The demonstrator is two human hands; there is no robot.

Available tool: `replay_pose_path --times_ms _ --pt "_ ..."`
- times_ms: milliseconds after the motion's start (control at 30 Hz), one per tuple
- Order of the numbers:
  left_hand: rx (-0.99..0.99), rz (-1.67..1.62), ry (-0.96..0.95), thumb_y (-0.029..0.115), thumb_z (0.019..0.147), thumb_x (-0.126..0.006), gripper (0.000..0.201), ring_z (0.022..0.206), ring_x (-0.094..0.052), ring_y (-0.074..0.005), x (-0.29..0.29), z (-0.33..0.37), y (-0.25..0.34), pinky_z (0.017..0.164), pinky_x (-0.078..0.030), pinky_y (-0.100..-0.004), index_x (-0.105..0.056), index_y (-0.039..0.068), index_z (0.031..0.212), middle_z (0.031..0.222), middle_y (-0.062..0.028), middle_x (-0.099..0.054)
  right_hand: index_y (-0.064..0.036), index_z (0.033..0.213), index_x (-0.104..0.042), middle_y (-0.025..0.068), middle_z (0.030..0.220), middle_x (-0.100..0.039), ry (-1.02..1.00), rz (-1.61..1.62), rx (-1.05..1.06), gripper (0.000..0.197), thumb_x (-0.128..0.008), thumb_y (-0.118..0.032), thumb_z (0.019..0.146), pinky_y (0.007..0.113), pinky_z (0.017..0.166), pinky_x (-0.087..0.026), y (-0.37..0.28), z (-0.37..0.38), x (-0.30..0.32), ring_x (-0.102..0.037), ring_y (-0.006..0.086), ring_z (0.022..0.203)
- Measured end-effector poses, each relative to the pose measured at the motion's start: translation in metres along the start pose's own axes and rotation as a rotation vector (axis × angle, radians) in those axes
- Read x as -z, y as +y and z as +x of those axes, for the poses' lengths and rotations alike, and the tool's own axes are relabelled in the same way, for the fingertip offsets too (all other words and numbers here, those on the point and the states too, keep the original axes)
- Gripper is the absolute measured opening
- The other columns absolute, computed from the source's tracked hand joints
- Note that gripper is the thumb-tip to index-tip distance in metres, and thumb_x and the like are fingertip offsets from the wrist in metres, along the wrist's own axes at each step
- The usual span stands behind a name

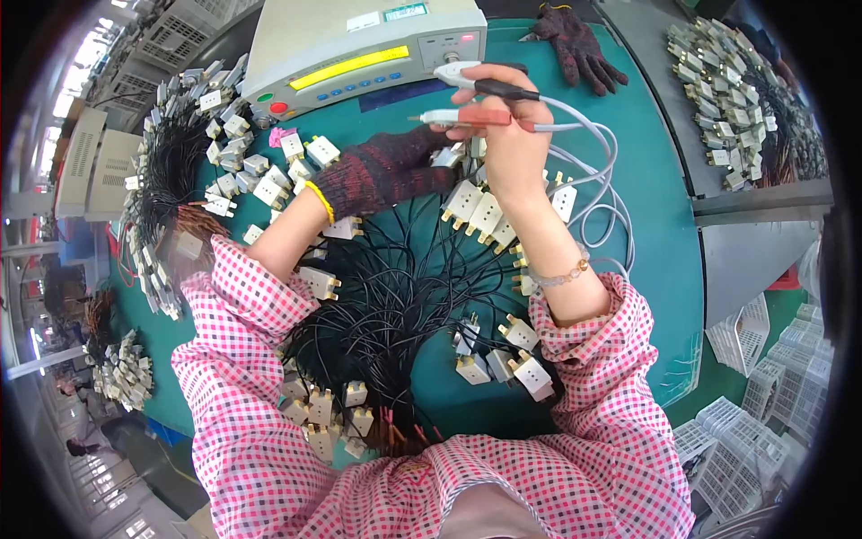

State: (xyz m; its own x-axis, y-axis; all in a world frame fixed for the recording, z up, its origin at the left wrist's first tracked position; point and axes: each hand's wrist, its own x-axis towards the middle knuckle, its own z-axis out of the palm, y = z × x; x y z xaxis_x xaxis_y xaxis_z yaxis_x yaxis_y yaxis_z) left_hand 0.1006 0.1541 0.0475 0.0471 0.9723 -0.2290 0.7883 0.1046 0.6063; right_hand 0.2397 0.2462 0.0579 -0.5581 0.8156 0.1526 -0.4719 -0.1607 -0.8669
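My left hand (382, 175) wears a dark red-and-black knitted glove with a yellow cuff. Its fingers close around a white plug (447, 155), partly hidden by the glove and by my right hand. My bare right hand (516, 144) grips two test probes side by side: one with a black grip (505, 89) and white head, the other with a red grip (485, 118) and thin metal tip. The red probe's tip points left, just above the left glove's fingers. Below both hands spreads a bundle of black cables (386, 296), ending in white plugs (485, 214).
A beige electrical tester (368, 45) with a lit yellow display stands at the back of the green table (646, 225). Another dark glove (579, 49) lies at the back right. Plug heaps sit left (171, 153) and right (727, 99). White plastic baskets (732, 440) stand lower right.
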Motion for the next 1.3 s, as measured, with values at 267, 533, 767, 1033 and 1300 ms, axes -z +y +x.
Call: replay_pose_path --times_ms 267,533,767,1033,1300 --pt "0.083 -0.749 0.114 0.014 0.086 -0.058 0.050 0.097 -0.054 -0.0129 0.016 -0.053 -0.042 0.086 -0.043 -0.0287 -0.036 0.004 0.130 0.109 -0.0052 -0.057 -0.0008 0.095 -0.062 0.0064 0.088 -0.061 -0.470 -0.322 -0.049 0.025 -0.048 0.008 0.076 0.025 0.066 -0.054 0.013 -0.008 -0.005 -0.062 0.0138 0.078" --pt "0.042 -0.706 0.088 0.012 0.084 -0.061 0.057 0.106 -0.053 -0.0145 0.010 -0.062 -0.082 0.092 -0.041 -0.0286 -0.036 0.004 0.134 0.114 -0.0090 -0.058 -0.0021 0.098 -0.065 0.0076 0.089 -0.064 -0.561 -0.511 -0.051 0.031 -0.049 0.008 0.073 0.026 0.073 -0.050 0.017 -0.007 -0.016 -0.062 0.0149 0.081" --pt "0.036 -0.568 0.065 0.011 0.085 -0.059 0.058 0.108 -0.049 -0.0110 0.012 -0.063 -0.080 0.094 -0.038 -0.0274 -0.032 0.004 0.136 0.121 -0.0061 -0.054 -0.0018 0.097 -0.065 0.0084 0.092 -0.064 -0.579 -0.516 -0.013 0.031 -0.049 0.008 0.073 0.025 0.071 -0.051 0.018 -0.008 -0.014 -0.064 0.0159 0.079" --pt "0.121 -0.779 0.060 0.014 0.086 -0.058 0.054 0.105 -0.051 -0.0121 0.012 -0.061 -0.067 0.092 -0.040 -0.0270 -0.035 0.004 0.134 0.118 -0.0067 -0.055 -0.0020 0.097 -0.065 0.0083 0.091 -0.065 -0.571 -0.561 -0.014 0.029 -0.050 0.008 0.073 0.025 0.071 -0.051 0.014 -0.009 -0.016 -0.064 0.0154 0.080" --pt "-0.021 -0.530 0.101 0.014 0.086 -0.058 0.052 0.103 -0.053 -0.0111 0.010 -0.057 -0.073 0.089 -0.042 -0.0271 -0.038 0.004 0.132 0.116 -0.0065 -0.057 -0.0009 0.097 -0.064 0.0076 0.092 -0.063 -0.561 -0.549 -0.007 0.031 -0.047 0.010 0.074 0.024 0.069 -0.051 0.015 -0.011 -0.017 -0.062 0.0147 0.080"
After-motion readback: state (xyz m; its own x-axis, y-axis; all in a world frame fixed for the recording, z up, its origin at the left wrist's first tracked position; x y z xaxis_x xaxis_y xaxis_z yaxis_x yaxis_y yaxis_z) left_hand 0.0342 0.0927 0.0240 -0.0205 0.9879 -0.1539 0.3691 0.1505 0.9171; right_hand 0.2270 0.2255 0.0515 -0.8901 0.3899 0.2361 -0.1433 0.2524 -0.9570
